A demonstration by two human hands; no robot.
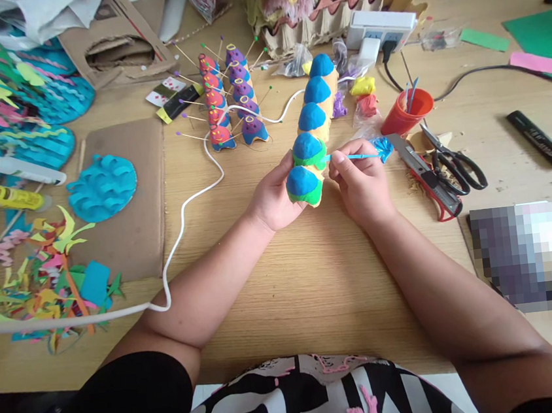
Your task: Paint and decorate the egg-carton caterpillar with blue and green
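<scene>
Wooden bench (276, 298) extends beneath both forearms. Left hand (275, 197): closed around the near end of an egg carton strip (313, 117), gripping it from the left. Right hand (362, 181): thumb and forefinger pinch a thin blue stick (360, 155), its tip at the green band on the second cup; exact contact cannot be confirmed. The strip is held over the bench and points away from the person. It carries five blue-topped cups; the nearest two have green lower edges, the farther three show yellowish sides. Right of the right hand, a box cutter (420, 171) lies against scissors (444, 151); beyond them, an orange cup (407, 114) contains thin blue sticks. Left of the strip, farther out, stand a red-topped row (215, 101) and a purple-topped row (243, 90), side by side, with pins projecting. At the far side sit stacked egg cartons (326, 30) and a white power strip (380, 23).
</scene>
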